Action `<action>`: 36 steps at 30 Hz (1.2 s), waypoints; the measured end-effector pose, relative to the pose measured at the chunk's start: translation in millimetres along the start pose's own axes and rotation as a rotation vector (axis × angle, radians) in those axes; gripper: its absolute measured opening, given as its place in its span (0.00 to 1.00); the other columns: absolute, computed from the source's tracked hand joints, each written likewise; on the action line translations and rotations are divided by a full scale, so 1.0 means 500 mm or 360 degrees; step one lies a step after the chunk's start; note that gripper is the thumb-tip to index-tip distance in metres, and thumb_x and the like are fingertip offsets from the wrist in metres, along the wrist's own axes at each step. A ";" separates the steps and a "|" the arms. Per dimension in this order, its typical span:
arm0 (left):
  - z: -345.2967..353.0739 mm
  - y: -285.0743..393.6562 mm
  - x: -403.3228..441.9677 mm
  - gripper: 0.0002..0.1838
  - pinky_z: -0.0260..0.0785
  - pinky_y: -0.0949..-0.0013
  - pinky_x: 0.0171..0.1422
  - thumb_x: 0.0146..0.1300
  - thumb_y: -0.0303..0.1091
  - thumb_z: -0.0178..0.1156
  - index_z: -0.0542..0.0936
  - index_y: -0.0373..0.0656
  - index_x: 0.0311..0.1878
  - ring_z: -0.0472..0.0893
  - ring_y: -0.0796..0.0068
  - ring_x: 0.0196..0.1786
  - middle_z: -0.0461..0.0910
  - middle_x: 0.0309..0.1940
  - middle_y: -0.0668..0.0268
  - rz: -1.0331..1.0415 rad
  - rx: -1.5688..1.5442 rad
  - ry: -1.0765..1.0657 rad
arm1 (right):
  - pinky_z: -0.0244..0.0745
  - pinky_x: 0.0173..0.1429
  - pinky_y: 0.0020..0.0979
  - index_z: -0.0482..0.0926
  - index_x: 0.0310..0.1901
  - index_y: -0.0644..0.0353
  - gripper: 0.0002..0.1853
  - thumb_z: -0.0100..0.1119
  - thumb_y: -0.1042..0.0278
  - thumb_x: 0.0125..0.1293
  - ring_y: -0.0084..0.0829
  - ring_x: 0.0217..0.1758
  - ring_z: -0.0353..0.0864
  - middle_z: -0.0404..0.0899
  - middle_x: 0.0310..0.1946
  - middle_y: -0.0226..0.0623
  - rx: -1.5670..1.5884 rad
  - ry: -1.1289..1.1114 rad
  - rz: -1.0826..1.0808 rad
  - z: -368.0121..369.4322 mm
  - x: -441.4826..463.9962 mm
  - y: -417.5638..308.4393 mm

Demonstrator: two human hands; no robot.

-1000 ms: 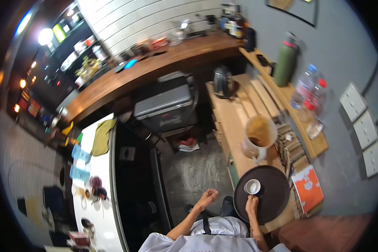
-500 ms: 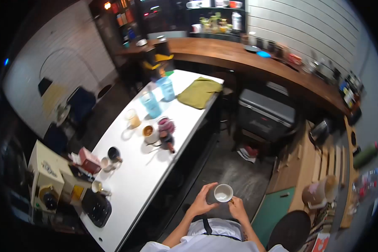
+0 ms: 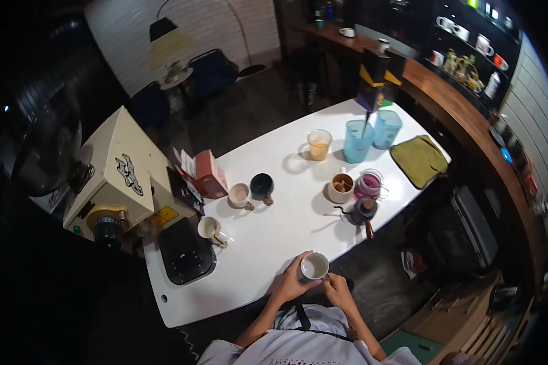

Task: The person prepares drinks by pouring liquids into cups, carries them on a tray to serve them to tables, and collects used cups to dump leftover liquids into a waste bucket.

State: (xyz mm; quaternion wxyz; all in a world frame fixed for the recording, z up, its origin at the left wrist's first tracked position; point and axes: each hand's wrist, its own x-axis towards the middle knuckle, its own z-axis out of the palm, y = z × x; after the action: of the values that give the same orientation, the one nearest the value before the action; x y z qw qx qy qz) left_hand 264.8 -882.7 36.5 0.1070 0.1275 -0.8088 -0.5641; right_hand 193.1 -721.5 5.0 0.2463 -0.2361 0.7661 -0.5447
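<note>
I have the mug [image 3: 314, 267] mouth up between both hands by the near edge of the white table [image 3: 274, 234]; I cannot tell whether it is over the tabletop or just short of it. My left hand [image 3: 295, 283] curls round its side, and the fingers of my right hand [image 3: 338, 289] are closed at its handle. Ahead to the right, I see a black kettle [image 3: 364, 210] and, farther back, two blue pitchers [image 3: 357, 143]. To the left, a dark cup [image 3: 262, 187] and a pale cup [image 3: 239, 194] stand near a red box [image 3: 210, 175].
</note>
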 end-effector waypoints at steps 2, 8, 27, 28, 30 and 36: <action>-0.020 -0.011 0.013 0.45 0.64 0.60 0.68 0.45 0.39 0.77 0.65 0.42 0.67 0.72 0.60 0.64 0.73 0.59 0.56 -0.0114 -0.0098 0.0093 | 0.68 0.34 0.39 0.75 0.32 0.71 0.12 0.51 0.68 0.64 0.41 0.27 0.76 0.73 0.23 0.54 -0.0165 -0.0194 0.0027 0.005 0.047 -0.005; -0.049 -0.090 0.044 0.46 0.64 0.60 0.67 0.47 0.35 0.76 0.60 0.40 0.67 0.71 0.57 0.64 0.71 0.60 0.51 -0.0040 -0.0055 0.0505 | 0.66 0.33 0.36 0.75 0.33 0.70 0.12 0.49 0.69 0.68 0.33 0.27 0.70 0.71 0.22 0.45 -0.0151 -0.0553 -0.0143 0.046 0.176 0.013; -0.268 -0.118 -0.008 0.39 0.64 0.59 0.65 0.62 0.33 0.65 0.55 0.38 0.71 0.68 0.58 0.64 0.65 0.63 0.50 -0.0265 0.0300 0.1781 | 0.64 0.30 0.38 0.73 0.31 0.70 0.20 0.54 0.57 0.71 0.36 0.21 0.63 0.69 0.18 0.48 -0.0350 -0.1218 -0.0520 0.162 0.312 -0.112; -0.280 -0.129 0.000 0.39 0.64 0.59 0.65 0.62 0.33 0.65 0.55 0.38 0.71 0.68 0.58 0.64 0.65 0.63 0.50 -0.0262 0.0295 0.1793 | 0.65 0.30 0.40 0.74 0.31 0.70 0.20 0.54 0.57 0.71 0.40 0.21 0.66 0.71 0.19 0.51 -0.0358 -0.1199 -0.0533 0.167 0.313 -0.113; -0.303 -0.148 0.022 0.44 0.63 0.56 0.68 0.60 0.34 0.66 0.50 0.38 0.73 0.65 0.54 0.68 0.61 0.65 0.46 -0.0300 0.0484 0.1715 | 0.67 0.32 0.42 0.74 0.31 0.70 0.21 0.53 0.56 0.71 0.47 0.23 0.69 0.72 0.20 0.54 -0.0359 -0.1187 -0.0555 0.182 0.316 -0.105; -0.332 -0.161 0.056 0.48 0.58 0.52 0.69 0.55 0.38 0.70 0.50 0.36 0.72 0.63 0.41 0.67 0.61 0.64 0.39 -0.0449 0.0638 0.1748 | 0.69 0.36 0.47 0.76 0.33 0.70 0.21 0.52 0.55 0.71 0.61 0.33 0.75 0.75 0.26 0.61 -0.0468 -0.1195 -0.0527 0.209 0.331 -0.123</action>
State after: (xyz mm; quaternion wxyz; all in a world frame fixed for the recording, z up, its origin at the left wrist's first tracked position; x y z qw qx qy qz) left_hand 298.1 -1065.3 17.9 0.4072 0.5240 -0.7011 -0.2609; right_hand 138.1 -919.0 14.0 0.3807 -0.5701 0.6446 -0.3384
